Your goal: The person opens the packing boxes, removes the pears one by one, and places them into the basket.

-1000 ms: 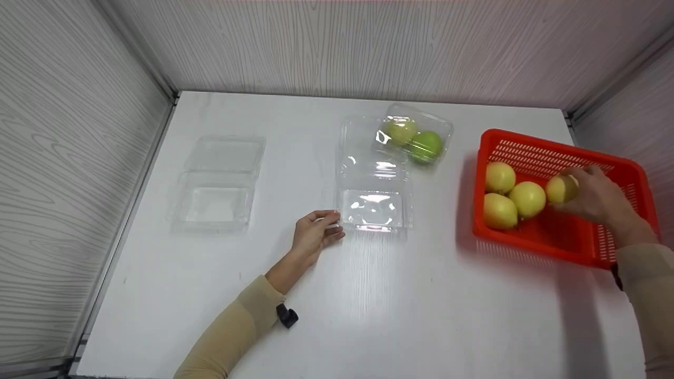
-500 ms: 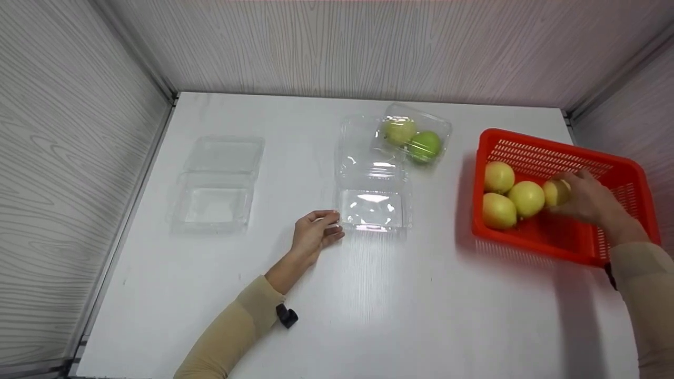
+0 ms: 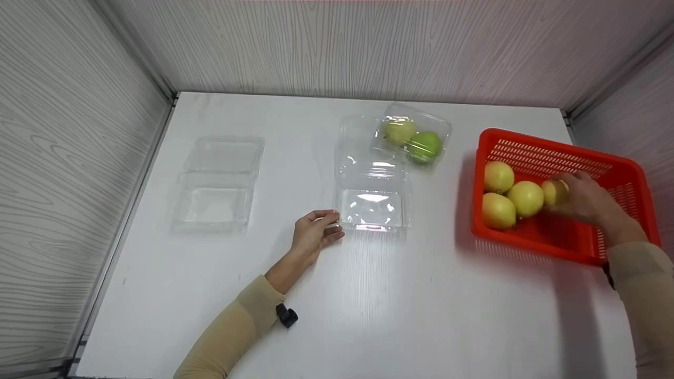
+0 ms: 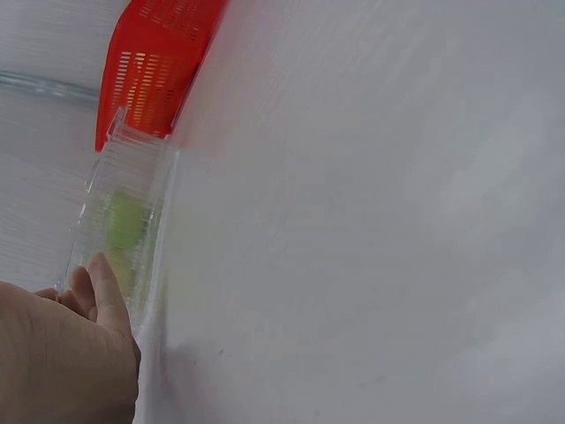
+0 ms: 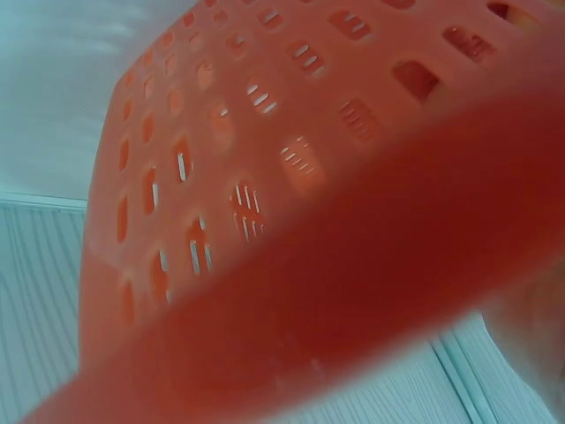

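Note:
In the head view my left hand [image 3: 310, 237] pinches the near left corner of a clear plastic clamshell container [image 3: 371, 210], which lies open with its lid folded back. The left wrist view shows the fingertips [image 4: 108, 287] at the container's edge. My right hand [image 3: 584, 197] reaches inside the red basket [image 3: 547, 252], its fingers curled round a yellow-green apple [image 3: 554, 193]. Several more apples [image 3: 526, 199] sit at the basket's left end. The basket wall [image 5: 291, 291] fills most of the right wrist view and hides the held apple there.
A closed clear container [image 3: 445, 129] with two green apples inside stands at the back, overlapping the open lid in the head view. At the left lies another open clear container [image 3: 216, 205]. Panel walls [image 3: 326, 47] border the white table [image 3: 395, 316] behind and at the sides.
My right hand has shifted slightly left within the basket, with the apple moving a little toward the others. The left hand and the open container stay in place.

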The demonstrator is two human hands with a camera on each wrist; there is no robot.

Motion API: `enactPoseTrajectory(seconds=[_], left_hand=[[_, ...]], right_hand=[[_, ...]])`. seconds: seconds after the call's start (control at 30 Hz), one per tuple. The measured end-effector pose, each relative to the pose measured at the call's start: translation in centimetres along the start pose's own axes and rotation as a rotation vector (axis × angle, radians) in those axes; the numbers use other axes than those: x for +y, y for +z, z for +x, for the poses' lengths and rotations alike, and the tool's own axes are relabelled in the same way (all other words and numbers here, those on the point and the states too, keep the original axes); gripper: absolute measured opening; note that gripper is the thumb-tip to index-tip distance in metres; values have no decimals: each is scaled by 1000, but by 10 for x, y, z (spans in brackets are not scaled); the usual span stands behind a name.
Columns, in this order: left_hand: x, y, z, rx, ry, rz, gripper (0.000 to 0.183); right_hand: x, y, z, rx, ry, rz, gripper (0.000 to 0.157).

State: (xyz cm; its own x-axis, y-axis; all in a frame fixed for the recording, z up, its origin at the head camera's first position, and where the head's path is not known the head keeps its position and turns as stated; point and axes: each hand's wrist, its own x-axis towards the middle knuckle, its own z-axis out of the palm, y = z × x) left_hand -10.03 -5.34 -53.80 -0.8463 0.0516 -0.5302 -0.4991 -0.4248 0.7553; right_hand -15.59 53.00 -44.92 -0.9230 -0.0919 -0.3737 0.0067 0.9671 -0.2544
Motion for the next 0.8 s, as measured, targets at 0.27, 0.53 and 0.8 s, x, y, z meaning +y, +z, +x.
enactPoseTrajectory(seconds=[0.27, 0.53, 0.8], left_hand=[[-2, -1, 1, 6, 3, 15, 15], [-3, -1, 1, 2, 18, 23, 14], [-4, -1, 0, -27, 36, 12, 11]], right_hand=[[-6, -12, -8, -7, 30, 14, 103], [-30, -20, -18, 164, 40, 86, 102], [-67, -24, -28, 311, -1, 156, 91]])
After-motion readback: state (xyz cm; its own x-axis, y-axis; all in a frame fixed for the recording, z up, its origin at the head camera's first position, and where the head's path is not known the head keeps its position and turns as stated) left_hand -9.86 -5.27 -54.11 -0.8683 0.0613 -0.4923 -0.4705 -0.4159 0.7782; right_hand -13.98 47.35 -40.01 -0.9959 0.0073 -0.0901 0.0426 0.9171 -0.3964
